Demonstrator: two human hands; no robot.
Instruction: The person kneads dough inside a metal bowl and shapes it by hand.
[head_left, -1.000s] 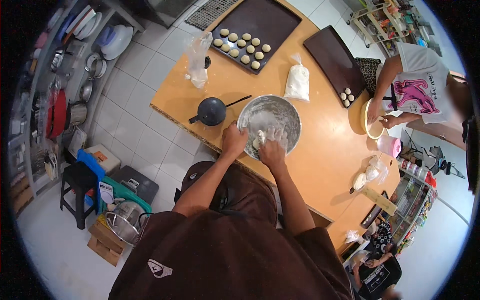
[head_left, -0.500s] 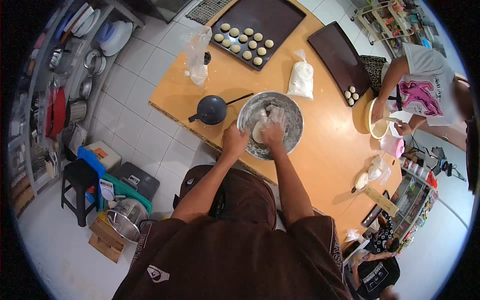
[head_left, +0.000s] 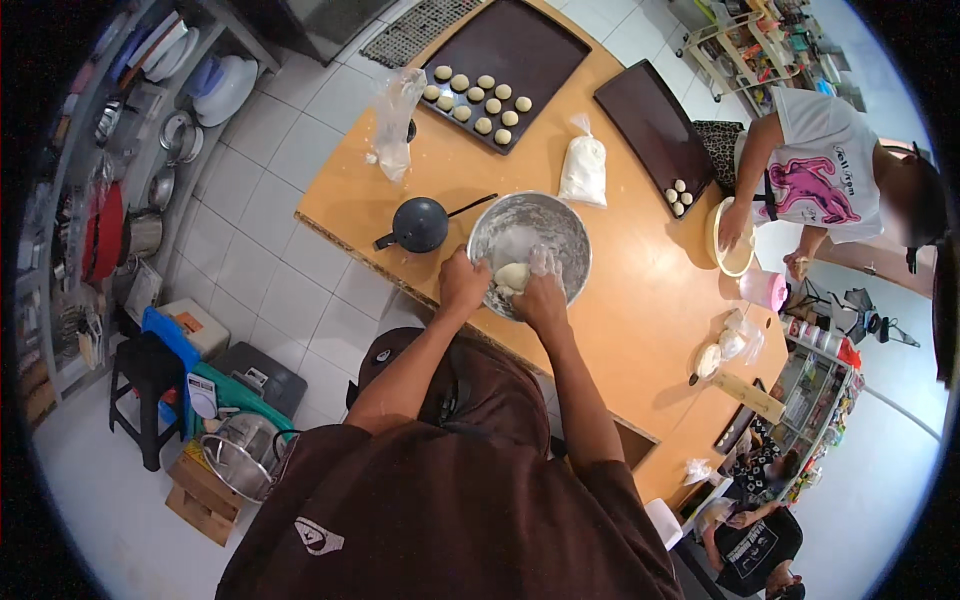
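— Steel, floured white inside: that is the round mixing bowl (head_left: pixel 530 250) at the centre of the frame, standing on the wooden table (head_left: pixel 640 340). Where are the hands?

— Both at the bowl's lower rim. The left hand (head_left: pixel 463 283) sits on the lower-left edge, fingers curled inward. The right hand (head_left: pixel 541 297) is on the lower-right edge, curled the same way. Between them lies a pale lump of dough (head_left: pixel 513 275), inside the bowl near its lower wall.

— Are they gripping it?

— The two hands press against the lump from either side, closed around it rather than spread. How far the fingertips dig in I cannot tell.

— What else is close?

— Just left of the bowl, a dark saucepan with a lid (head_left: pixel 419 224), its handle pointing toward the bowl. Above the bowl, a clear bag of white flour (head_left: pixel 584 169), upright. In the upper middle, a dark baking tray (head_left: pixel 530 50) carrying rows of small dough balls (head_left: pixel 480 100). A second dark tray (head_left: pixel 650 125) to the right holds a few balls at its lower end.

— Anyone else?

— At the upper right, another person in a white shirt (head_left: pixel 815 170) stands at the table's far side, one hand at a pale round bowl (head_left: pixel 722 245).
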